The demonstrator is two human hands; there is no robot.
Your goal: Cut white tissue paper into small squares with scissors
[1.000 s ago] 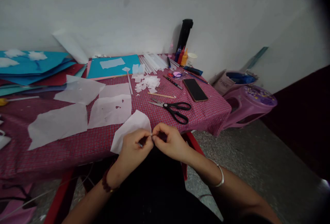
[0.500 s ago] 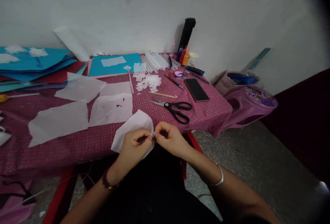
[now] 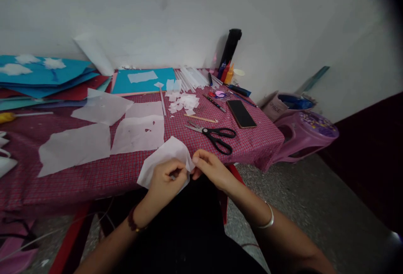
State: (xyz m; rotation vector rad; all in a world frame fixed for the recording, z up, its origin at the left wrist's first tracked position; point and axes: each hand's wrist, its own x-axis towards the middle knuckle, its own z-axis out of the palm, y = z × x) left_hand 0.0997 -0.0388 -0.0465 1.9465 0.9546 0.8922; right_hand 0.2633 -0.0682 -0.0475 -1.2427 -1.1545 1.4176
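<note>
Your right hand (image 3: 211,170) just eased off your left hand (image 3: 166,180), so the white sheet (image 3: 171,151) looks freer at its edge. Left's pinching it by the tablecloth's (image 3: 91,185) front; can't tell if right's gripping.

And we're peering forward and down from the wearer's head, close over the bare left hand (image 3: 165,179) and bare right hand (image 3: 211,170), across the red-checked, cloth-covered table (image 3: 122,171) to the pale-grey wall (image 3: 163,17).

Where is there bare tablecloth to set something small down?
Bare tablecloth shows at the right corner, bordered by the phone and scissors, and in front of the loose sheets. It's crowded along the back, with pale sticks and bottles.
</note>
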